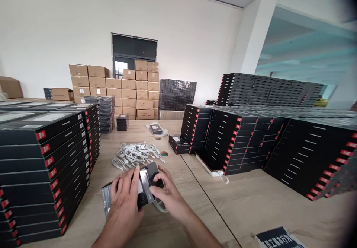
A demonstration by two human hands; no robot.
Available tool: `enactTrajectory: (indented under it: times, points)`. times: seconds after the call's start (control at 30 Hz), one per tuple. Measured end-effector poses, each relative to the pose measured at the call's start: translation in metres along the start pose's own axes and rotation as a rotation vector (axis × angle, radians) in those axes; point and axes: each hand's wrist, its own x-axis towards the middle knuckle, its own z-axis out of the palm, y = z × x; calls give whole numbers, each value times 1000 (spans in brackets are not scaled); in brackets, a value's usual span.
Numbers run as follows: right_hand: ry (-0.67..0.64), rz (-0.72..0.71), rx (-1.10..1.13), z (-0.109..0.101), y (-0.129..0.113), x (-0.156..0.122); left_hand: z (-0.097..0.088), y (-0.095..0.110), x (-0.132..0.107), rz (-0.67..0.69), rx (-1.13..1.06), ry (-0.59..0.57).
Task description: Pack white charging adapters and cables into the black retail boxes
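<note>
My left hand [124, 199] lies over a flat black box [107, 199] on the wooden table [251, 203], fingers curled round its upper edge. My right hand [164, 192] pinches a black insert or flap [152, 173] at the box's right end, with a white cable loop [160, 206] under the palm. Just beyond the box lies a pile of coiled white cables [136, 154].
Tall stacks of black boxes with red tabs stand at the left [47, 166] and the right [245, 140]. Brown cartons [122, 88] are piled against the far wall. A small black box stack [122, 122] and a printed sheet [279, 238] lie on the table.
</note>
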Motion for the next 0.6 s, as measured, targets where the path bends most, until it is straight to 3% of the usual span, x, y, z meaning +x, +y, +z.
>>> enactTrajectory:
  times: [0.1,0.2,0.3,0.37,0.43,0.5,0.53,0.6]
  points:
    - [71,47,319,-17,-8,8,1,-6,1,-33,9,-28]
    - [216,134,619,-40,-7,20,0,-12,-1,-145,50,-127]
    - [364,221,712,-61,0,28,0,-22,-3,-331,102,-194]
    - [353,276,706,-66,3,27,0,-28,-1,-454,51,-149]
    - [264,336,691,-58,3,23,-4,-31,4,-570,-204,-75]
    - [153,394,682,-41,2,18,-10,-29,8,-732,-672,-88]
    - [85,413,674,-32,2,15,-12,-26,9,-822,-929,-168]
    - [-42,405,630,-18,2,13,-17,-19,8,-944,-1338,-438]
